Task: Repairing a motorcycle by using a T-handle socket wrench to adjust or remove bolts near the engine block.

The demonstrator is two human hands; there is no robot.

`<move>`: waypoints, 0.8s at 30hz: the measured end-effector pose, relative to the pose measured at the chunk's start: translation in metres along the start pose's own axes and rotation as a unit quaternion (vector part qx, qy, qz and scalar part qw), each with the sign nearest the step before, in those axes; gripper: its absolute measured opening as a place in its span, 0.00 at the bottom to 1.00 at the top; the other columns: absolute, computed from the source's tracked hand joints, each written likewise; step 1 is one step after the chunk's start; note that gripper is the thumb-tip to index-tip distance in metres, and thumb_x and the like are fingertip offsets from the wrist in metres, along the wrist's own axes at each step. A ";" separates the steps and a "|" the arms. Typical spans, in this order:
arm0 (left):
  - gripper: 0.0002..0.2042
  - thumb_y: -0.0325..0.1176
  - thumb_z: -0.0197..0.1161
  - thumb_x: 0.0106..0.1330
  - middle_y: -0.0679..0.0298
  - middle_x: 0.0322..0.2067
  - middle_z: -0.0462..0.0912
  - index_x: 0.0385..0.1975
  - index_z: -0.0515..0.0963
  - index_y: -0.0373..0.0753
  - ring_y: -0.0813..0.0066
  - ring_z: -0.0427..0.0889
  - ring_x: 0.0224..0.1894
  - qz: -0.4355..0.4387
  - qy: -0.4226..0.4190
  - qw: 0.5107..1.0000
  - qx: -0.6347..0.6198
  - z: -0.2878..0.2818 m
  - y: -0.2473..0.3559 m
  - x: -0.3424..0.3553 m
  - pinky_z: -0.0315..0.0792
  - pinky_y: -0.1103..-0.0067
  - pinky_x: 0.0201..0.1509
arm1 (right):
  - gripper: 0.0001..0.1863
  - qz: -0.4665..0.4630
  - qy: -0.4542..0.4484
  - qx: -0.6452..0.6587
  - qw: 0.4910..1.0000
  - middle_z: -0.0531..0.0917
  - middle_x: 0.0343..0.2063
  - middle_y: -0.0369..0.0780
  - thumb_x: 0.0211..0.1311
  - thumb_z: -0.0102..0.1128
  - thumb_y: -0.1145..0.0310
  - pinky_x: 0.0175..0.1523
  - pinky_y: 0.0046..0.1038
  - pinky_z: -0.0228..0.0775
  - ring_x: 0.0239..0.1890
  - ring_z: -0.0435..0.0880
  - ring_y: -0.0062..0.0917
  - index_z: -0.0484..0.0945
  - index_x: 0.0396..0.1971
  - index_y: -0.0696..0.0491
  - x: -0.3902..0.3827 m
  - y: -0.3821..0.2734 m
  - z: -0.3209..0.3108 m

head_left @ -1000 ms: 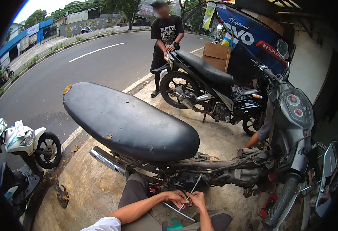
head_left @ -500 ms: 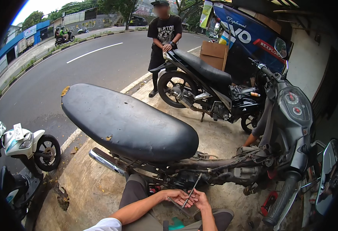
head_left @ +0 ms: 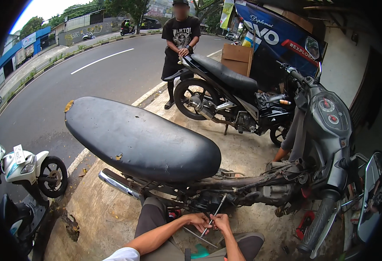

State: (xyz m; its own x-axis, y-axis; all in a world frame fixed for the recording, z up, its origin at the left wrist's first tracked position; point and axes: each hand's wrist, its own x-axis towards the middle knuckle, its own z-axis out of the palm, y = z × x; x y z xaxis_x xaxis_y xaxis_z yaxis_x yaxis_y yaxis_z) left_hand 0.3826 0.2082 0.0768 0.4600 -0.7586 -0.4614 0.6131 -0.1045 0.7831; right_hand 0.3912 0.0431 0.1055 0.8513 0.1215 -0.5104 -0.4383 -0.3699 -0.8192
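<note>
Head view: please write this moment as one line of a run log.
left hand: fingers on T-shaped tool | right hand: fingers gripping same tool | tool: slanted, tip by motorcycle, contact unclear

Here's rough, stained concrete floor point(head_left: 108, 213), its roadside edge tracked by a white line point(head_left: 149, 93), grey asphalt point(head_left: 108, 80) sweeping past! Beyond the far corner, a blue banner point(head_left: 282, 52) beside a pale wall point(head_left: 343, 61); trees point(head_left: 127, 11) across the road, bright daylight everywhere!

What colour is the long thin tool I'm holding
The tool is silvery grey, seen best in the head view.
</note>
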 end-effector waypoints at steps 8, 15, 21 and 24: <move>0.14 0.32 0.48 0.64 0.54 0.41 0.76 0.44 0.68 0.29 0.69 0.77 0.43 0.043 -0.115 0.983 -0.139 0.010 0.020 -0.016 0.72 0.79 0.47 | 0.14 0.035 -0.123 0.250 0.960 0.70 0.13 0.35 0.56 0.52 0.62 0.18 0.19 0.55 0.12 0.65 0.18 0.73 0.24 0.59 -0.001 0.000 -0.017; 0.12 0.30 0.54 0.60 0.55 0.36 0.78 0.40 0.71 0.30 0.69 0.78 0.39 0.068 -0.046 0.982 -0.169 0.010 0.010 -0.011 0.74 0.79 0.44 | 0.14 0.085 -0.087 0.246 0.962 0.73 0.13 0.37 0.53 0.55 0.60 0.18 0.21 0.60 0.12 0.69 0.21 0.73 0.22 0.58 0.004 -0.005 -0.015; 0.13 0.36 0.64 0.52 0.59 0.32 0.79 0.32 0.75 0.33 0.76 0.79 0.34 0.026 0.042 0.995 -0.083 0.011 0.005 0.000 0.75 0.82 0.41 | 0.12 0.020 -0.001 0.160 0.987 0.74 0.14 0.38 0.46 0.64 0.67 0.18 0.21 0.69 0.13 0.73 0.20 0.74 0.20 0.60 -0.001 -0.006 -0.012; 0.13 0.37 0.63 0.54 0.58 0.34 0.78 0.32 0.74 0.33 0.76 0.79 0.36 0.021 0.021 0.997 -0.068 0.007 0.005 0.002 0.74 0.82 0.43 | 0.11 0.003 0.024 0.154 0.988 0.76 0.16 0.40 0.46 0.64 0.69 0.20 0.22 0.71 0.15 0.75 0.22 0.75 0.22 0.62 -0.001 -0.007 -0.015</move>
State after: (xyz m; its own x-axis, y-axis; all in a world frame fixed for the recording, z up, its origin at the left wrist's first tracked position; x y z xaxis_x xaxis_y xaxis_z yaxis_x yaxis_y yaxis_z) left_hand 0.3818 0.2013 0.0828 0.5118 -0.7332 -0.4478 0.6724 0.0175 0.7400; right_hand 0.3977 0.0322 0.1161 0.8574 0.0734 -0.5093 -0.5049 -0.0715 -0.8602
